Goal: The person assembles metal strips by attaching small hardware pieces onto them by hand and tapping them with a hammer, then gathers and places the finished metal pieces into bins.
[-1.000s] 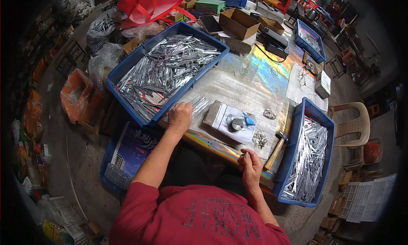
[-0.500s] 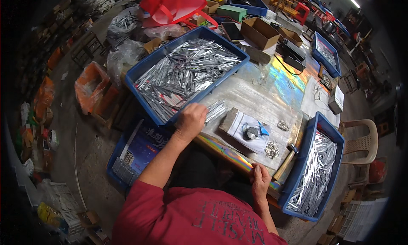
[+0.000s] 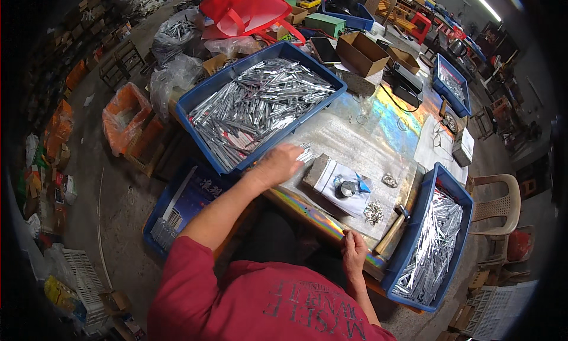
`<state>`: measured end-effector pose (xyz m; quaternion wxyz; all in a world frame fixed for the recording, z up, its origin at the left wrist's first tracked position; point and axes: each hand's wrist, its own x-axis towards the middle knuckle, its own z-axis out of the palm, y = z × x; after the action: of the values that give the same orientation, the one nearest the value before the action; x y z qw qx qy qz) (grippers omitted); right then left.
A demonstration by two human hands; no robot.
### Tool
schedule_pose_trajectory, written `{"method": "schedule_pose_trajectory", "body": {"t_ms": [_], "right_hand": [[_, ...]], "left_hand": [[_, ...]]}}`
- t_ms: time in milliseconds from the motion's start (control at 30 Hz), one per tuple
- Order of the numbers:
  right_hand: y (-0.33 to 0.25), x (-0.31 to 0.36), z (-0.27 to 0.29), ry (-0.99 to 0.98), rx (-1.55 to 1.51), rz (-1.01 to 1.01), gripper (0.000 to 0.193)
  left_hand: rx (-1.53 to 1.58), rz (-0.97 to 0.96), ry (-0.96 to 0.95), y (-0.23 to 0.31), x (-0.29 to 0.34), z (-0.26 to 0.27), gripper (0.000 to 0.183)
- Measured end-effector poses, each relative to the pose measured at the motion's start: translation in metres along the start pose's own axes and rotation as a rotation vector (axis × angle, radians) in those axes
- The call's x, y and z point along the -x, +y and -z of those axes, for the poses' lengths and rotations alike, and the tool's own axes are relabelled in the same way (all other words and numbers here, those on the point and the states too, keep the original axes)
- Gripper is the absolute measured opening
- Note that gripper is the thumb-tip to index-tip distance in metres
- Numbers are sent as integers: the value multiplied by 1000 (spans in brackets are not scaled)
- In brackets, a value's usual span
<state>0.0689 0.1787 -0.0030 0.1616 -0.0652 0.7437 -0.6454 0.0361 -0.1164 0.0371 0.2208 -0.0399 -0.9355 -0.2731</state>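
My left hand (image 3: pixel 279 165) is over the table's near left part, beside the big blue bin (image 3: pixel 305 125) heaped with thin silvery metal pieces (image 3: pixel 260 98). Its bent fingers reach a small pile of the same pieces (image 3: pixel 306 152), which it mostly covers; what they grip is hidden. At the table's front edge, my right hand (image 3: pixel 355 250) is closed in a pinch, on something too small to make out. Between the hands lies a block (image 3: pixel 315 169) with white paper (image 3: pixel 353 204) on it, carrying a small round metal part (image 3: pixel 347 188) and a blue piece (image 3: pixel 361 183).
A hammer (image 3: pixel 390 233) lies by small heaps of metal bits (image 3: pixel 373 212). At right stands another blue bin (image 3: pixel 467 222) of metal pieces, with a plastic chair (image 3: pixel 497 206) behind. Cardboard boxes (image 3: pixel 362 54), a black device (image 3: pixel 404 85) and a red bag (image 3: pixel 245 13) sit farther back.
My left hand has moved right from the bin's edge onto the small pile, now covering most of it. My right hand stays pinched at the table edge. The view has shifted slightly.
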Motion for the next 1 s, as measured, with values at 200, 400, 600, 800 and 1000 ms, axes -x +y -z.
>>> {"method": "schedule_pose_trajectory", "body": {"t_ms": [200,400,600,800,1000], "right_hand": [[13,-2,11,97,155,24,21],[14,-9,16,122,178,60,21],[16,-14,18,118,157,63,20],[21,-14,18,125,174,111,19],[24,-15,17,128,116,107,18]], "left_hand": [[-367,194,-173,-6,-2,-49,40],[-444,197,-218,-10,-6,-61,30],[-458,160,-178,-10,-8,-62,22],[-460,184,-225,-10,-13,-64,24],[-459,219,-248,-9,-16,-64,27]]}}
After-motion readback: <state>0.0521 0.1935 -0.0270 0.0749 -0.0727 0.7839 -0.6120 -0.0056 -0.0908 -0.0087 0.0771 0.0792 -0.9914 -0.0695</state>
